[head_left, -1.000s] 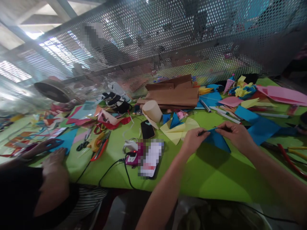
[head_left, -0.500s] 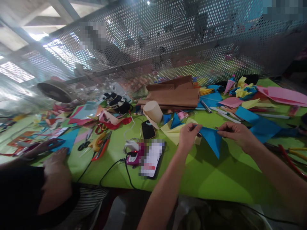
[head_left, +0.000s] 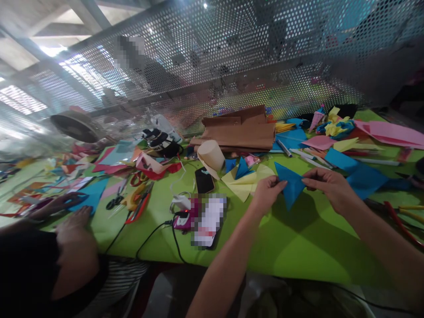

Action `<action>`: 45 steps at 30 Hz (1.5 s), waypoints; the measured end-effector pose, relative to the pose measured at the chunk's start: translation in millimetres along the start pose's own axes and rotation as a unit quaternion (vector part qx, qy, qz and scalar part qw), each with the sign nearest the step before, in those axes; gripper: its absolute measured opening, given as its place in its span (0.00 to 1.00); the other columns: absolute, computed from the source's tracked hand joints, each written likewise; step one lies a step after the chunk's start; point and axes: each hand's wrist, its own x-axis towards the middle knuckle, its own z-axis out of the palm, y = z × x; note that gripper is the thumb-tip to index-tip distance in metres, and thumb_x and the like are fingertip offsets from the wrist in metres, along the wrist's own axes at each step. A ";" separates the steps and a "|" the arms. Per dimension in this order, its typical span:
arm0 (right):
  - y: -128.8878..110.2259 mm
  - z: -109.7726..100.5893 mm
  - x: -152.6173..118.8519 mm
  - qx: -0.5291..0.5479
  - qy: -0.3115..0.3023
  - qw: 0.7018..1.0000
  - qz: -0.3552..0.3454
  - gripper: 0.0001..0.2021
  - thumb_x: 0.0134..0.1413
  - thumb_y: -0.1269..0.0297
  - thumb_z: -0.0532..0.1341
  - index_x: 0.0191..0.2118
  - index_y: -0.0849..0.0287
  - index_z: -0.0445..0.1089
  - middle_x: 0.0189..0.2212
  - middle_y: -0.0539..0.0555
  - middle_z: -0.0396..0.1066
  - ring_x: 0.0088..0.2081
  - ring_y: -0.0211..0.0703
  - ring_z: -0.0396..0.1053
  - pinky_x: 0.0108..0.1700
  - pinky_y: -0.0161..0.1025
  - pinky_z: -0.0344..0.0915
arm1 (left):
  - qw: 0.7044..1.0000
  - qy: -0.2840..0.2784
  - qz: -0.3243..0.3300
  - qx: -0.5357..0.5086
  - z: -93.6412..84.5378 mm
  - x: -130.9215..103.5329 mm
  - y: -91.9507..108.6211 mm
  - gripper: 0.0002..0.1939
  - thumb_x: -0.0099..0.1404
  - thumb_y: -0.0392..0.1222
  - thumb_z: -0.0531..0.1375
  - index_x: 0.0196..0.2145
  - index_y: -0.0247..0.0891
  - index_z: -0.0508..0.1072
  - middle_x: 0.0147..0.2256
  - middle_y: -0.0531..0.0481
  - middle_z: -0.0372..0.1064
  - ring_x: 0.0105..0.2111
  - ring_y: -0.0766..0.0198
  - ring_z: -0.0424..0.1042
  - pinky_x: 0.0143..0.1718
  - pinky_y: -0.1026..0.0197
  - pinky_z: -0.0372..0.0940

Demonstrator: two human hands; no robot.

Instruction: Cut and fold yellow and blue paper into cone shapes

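A folded piece of blue paper (head_left: 290, 184) is held up above the green table (head_left: 285, 251), one pointed corner up and another down. My left hand (head_left: 267, 194) pinches its left side between thumb and fingers. At its right corner, my right hand (head_left: 323, 183) grips the paper with thumb and fingertips. Just beyond my left hand lies a yellow paper piece (head_left: 243, 183) with a small folded blue paper (head_left: 243, 168) on it. To the right of my right hand is another blue paper sheet (head_left: 367, 179).
A phone (head_left: 212, 221) lies beside a purple power strip (head_left: 185, 221) with cables. Scissors (head_left: 115, 202), a glue gun (head_left: 134, 198), a tape roll (head_left: 212, 154) and brown paper (head_left: 238, 134) are around. At left, a co-worker's hands (head_left: 77, 214) rest on blue paper. Pliers (head_left: 402, 221) lie far right.
The blue paper has been turned, so a corner now points up on its left side. My left hand has shifted slightly right and down, gripping it at the side.
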 end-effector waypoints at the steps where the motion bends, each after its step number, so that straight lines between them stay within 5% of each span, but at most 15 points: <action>1: 0.7 -0.3 0.4 -0.001 -0.009 1.000 0.005 0.22 0.35 0.44 0.78 0.33 0.54 0.80 0.30 0.52 0.77 0.31 0.41 0.70 0.35 0.41 0.68 | 1.000 0.003 0.001 0.005 -0.7 0.0 0.3 0.22 0.56 0.58 0.69 0.26 0.35 0.72 0.24 0.54 0.66 0.25 0.69 0.63 0.30 0.64 0.59; 11: 9.9 -3.0 4.0 0.052 -0.022 0.998 0.000 0.17 0.39 0.53 0.78 0.38 0.51 0.82 0.32 0.50 0.79 0.33 0.41 0.71 0.37 0.41 0.67 | 0.995 -0.025 -0.027 -0.091 -1.5 -4.4 14.2 0.19 0.52 0.49 0.73 0.37 0.34 0.80 0.32 0.48 0.76 0.32 0.65 0.72 0.37 0.62 0.67; 24: 4.2 -2.5 -0.4 0.018 -0.021 0.999 -0.043 0.07 0.46 0.58 0.73 0.33 0.51 0.82 0.31 0.51 0.79 0.37 0.45 0.71 0.41 0.42 0.65 | 0.990 -0.008 -0.082 -0.117 -2.5 -8.7 19.4 0.10 0.58 0.41 0.65 0.38 0.36 0.77 0.29 0.53 0.71 0.24 0.71 0.67 0.26 0.68 0.63; 30: 5.0 -2.7 -2.8 -0.030 -0.008 0.997 -0.071 0.06 0.49 0.58 0.71 0.33 0.53 0.81 0.34 0.53 0.79 0.39 0.48 0.72 0.43 0.44 0.65 | 0.987 -0.018 -0.101 -0.125 -2.5 -9.7 19.3 0.16 0.60 0.41 0.63 0.47 0.41 0.75 0.29 0.54 0.69 0.23 0.70 0.65 0.23 0.67 0.60; 35: 2.1 -1.0 -5.8 -0.075 0.015 0.990 -0.121 0.05 0.52 0.60 0.69 0.35 0.52 0.81 0.34 0.53 0.79 0.39 0.48 0.72 0.42 0.43 0.66 | 0.980 -0.049 -0.141 -0.131 0.3 -11.2 17.6 0.21 0.66 0.48 0.60 0.55 0.40 0.73 0.31 0.47 0.74 0.23 0.64 0.68 0.24 0.63 0.62; 41: -5.7 3.2 -10.4 -0.114 0.037 0.976 -0.182 0.04 0.53 0.62 0.68 0.33 0.52 0.81 0.34 0.53 0.79 0.39 0.50 0.74 0.42 0.44 0.68 | 0.967 -0.110 -0.186 -0.138 4.1 -11.8 21.2 0.27 0.73 0.58 0.48 0.41 0.32 0.75 0.31 0.38 0.76 0.25 0.60 0.71 0.27 0.60 0.63; 45: -3.3 3.0 -10.3 -0.156 0.029 0.963 -0.216 0.05 0.57 0.62 0.66 0.36 0.51 0.81 0.36 0.54 0.79 0.41 0.51 0.74 0.44 0.46 0.69 | 0.977 -0.111 -0.137 -0.122 5.1 -15.2 20.5 0.21 0.69 0.59 0.58 0.42 0.37 0.71 0.32 0.43 0.76 0.23 0.64 0.69 0.26 0.60 0.61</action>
